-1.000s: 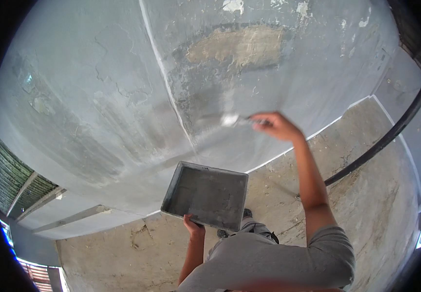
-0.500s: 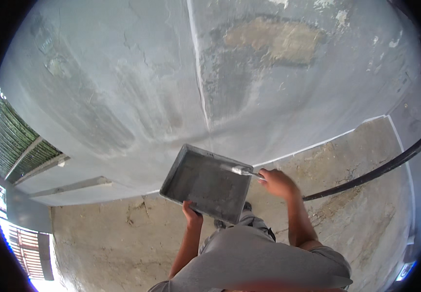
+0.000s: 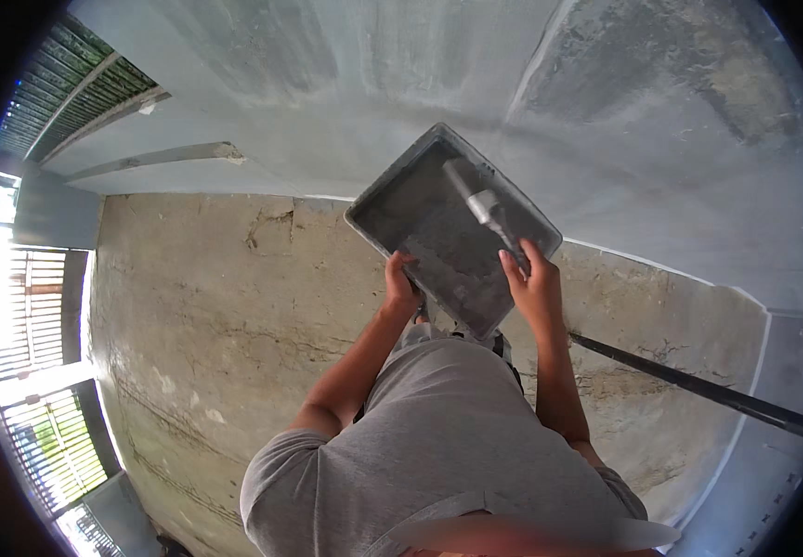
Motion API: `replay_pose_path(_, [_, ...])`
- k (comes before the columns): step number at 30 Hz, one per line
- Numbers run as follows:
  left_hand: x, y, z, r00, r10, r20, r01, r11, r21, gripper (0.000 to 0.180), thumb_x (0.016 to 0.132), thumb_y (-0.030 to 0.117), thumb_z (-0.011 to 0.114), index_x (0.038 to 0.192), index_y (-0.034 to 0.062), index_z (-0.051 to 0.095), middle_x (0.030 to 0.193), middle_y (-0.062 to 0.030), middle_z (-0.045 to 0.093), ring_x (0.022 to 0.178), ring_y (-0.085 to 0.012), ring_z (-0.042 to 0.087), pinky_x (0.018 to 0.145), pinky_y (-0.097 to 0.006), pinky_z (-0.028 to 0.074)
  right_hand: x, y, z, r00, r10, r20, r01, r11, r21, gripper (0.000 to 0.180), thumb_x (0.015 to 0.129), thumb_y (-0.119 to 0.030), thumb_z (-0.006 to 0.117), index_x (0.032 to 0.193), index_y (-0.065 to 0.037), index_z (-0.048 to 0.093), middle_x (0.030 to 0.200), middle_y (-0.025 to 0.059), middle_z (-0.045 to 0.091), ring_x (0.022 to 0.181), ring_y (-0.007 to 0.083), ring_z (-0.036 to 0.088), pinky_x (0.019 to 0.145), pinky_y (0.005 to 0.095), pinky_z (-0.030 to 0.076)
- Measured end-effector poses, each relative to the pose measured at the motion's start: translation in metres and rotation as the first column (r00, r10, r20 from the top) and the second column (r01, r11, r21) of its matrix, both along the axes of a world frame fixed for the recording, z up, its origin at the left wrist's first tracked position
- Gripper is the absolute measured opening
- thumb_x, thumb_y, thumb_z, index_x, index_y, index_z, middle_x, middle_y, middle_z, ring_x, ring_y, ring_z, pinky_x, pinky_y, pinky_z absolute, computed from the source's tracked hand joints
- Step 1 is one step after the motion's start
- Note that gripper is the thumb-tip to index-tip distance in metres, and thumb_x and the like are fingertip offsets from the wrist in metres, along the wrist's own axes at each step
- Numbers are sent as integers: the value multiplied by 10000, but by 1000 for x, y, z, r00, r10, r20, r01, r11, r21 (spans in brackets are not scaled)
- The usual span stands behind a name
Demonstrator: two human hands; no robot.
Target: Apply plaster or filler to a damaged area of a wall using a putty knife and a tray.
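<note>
Grey concrete fills most of the view: a rough, stained floor with cracks and pale patches runs below a smoothly plastered grey wall, whose surface shows darker damp-looking streaks and one mottled patch at the upper right. A thin pale seam runs down the wall above the tray. At the far left, bright daylight comes through a barred metal gate, and a slatted grille sits above it. A dark pipe lies slanting across the floor at the right, near a pale painted border line.

Held out in front of the person's chest, over the floor and just before the wall's foot, is a grey rectangular paint tray, tilted with one corner pointing toward the wall. The left hand is closed around the tray's near rim, thumb on top. The right hand is wrapped around the dark handle of a paint brush, fingers curled tight about it; the brush has a metal ferrule and its greyish bristles rest inside the tray, against the coated bottom. The person wears a grey short-sleeved shirt.
</note>
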State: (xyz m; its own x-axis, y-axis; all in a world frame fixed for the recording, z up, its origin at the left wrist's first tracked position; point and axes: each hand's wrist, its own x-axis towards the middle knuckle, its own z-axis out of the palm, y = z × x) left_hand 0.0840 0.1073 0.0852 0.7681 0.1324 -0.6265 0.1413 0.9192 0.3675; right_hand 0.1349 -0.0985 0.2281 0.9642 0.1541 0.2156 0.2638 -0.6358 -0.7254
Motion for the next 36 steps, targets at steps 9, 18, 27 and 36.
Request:
replay_pose_path(9, [-6,-2,-5,1000,-20,21,19,1000,14,341,740,255,537,1009,61,617,979,-101,651,931,-279,608,887,-394,476,12,33,-25,974,219,-63,-225,967,-120,353,904,-307,659,1161,-64,649,981,195,697,864,378,677,742,418,537])
replay_pose_path(18, [-5,-1,-6,1000,-15,24,16,999,-40,267,759,238,551,936,54,627,921,-75,656,890,-243,609,846,-356,482,24,44,-19,971,212,-113,-233,944,-232,336,918,-320,639,1132,-63,658,892,195,698,821,382,680,702,432,537])
replay_pose_path(27, [-6,-3,-18,999,-4,40,7,999,-53,233,765,246,565,900,61,608,906,-80,641,875,-244,602,832,-364,491,33,23,-14,867,166,-470,-197,980,-15,360,988,-377,541,1026,-45,677,585,111,641,582,230,659,550,347,466])
replay_pose_path(36, [-5,-4,-32,999,-31,40,35,994,-99,242,789,265,568,932,73,604,940,-70,636,912,-241,589,861,-368,471,37,-13,-64,612,150,-777,-17,984,177,426,1020,-359,502,987,34,663,690,45,645,518,63,409,503,247,374])
